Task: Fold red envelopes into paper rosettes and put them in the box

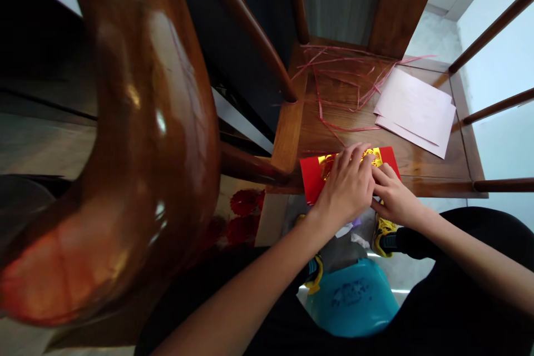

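A red paper piece with gold print [308,181], like an envelope or card, lies at the front edge of the wooden seat. My left hand [348,183] rests across its middle, fingers bent and close together over the gold band. From the right, my right hand [392,194] meets the left fingertips, its own fingers curled at the paper's near right part. The fingertips of both hands overlap, so what lies exactly between them is hidden. Thin pink-red string [319,100] runs over the seat, and one strand reaches down toward my left fingers.
White sheets or envelopes [417,105] are stacked on the seat [342,86] at right. Slim wooden spindles [500,105] flank it. A large polished wooden armrest [158,122] fills the left. Below me are a blue plastic stool or bin [354,300] and paper scraps [359,240].
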Demonstrator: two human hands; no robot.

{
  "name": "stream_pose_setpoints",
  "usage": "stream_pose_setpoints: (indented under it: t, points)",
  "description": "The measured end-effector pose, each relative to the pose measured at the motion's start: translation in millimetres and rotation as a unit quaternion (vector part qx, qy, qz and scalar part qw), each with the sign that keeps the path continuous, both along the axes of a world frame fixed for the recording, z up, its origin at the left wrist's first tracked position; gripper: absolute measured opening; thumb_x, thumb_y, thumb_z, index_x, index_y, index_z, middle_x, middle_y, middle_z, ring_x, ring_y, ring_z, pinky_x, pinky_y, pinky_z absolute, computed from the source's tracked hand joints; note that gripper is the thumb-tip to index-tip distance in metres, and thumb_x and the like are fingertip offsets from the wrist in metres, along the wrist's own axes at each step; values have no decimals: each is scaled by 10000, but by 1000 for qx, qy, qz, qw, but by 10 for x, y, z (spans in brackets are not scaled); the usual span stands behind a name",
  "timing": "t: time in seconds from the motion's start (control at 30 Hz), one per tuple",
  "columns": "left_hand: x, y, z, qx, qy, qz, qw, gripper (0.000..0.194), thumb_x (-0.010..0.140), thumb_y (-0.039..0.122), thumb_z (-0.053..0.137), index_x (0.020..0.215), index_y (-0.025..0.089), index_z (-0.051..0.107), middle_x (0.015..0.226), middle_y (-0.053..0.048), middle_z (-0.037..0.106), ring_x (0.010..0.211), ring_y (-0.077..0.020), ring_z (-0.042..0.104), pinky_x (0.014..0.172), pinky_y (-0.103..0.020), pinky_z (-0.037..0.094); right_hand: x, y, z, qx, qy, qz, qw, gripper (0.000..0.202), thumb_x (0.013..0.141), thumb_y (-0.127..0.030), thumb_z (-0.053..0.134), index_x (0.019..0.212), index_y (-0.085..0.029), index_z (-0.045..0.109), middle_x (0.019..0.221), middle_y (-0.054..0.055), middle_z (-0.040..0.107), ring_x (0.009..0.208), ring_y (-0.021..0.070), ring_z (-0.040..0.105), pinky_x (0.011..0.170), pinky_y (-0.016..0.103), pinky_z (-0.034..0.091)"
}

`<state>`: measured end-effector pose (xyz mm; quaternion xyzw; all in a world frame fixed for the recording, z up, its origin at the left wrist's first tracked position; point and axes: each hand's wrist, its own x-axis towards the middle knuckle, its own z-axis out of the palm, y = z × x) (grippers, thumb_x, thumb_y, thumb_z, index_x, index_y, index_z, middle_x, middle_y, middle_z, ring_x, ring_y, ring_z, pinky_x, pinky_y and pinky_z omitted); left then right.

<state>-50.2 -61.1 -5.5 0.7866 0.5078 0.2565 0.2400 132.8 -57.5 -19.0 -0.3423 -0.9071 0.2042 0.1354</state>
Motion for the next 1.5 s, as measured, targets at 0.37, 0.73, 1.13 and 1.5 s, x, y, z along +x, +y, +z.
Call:
stream_pose_setpoints:
  t: [0.37,0.73,1.13,1.5]
  points:
    - [10,22,-230,9,41,34,999,489,1083,170,495,1569,154,441,1629,-116,554,1548,-246,456,1326,-451,321,416,515,-12,22,-6,-212,977,438,916,-486,789,1250,-234,660,1234,143,649,1129,354,569,1066,610,498]
    - [-20,71,-152,-50,-5,55,997,561,1010,109,623,1525,286,487,1556,-29,622,1433,-258,523,1190,-470,371,333,394,61,73,88,-96,989,130,1012,-120,567,1025,-249,570,972,64,675,900,227,651,785,376,573]
    - [-15,55,-122,-46,-23,72,996,360,1023,35,456,1189,277,665,1404,16,697,1309,-235,562,1104,-456,402,429,117,-1,143,73,48,986,217,986,-113,682,1186,-195,685,1185,152,717,1089,280,662,920,487,633]
    - [-7,52,-24,-73,24,70,995,209,1007,198,669,1200,274,696,1514,-23,621,1398,-294,519,1170,-519,387,380,131,52,-4,146,-92,985,200,1010,-156,690,1165,-276,731,1099,68,716,987,213,710,846,388,616]
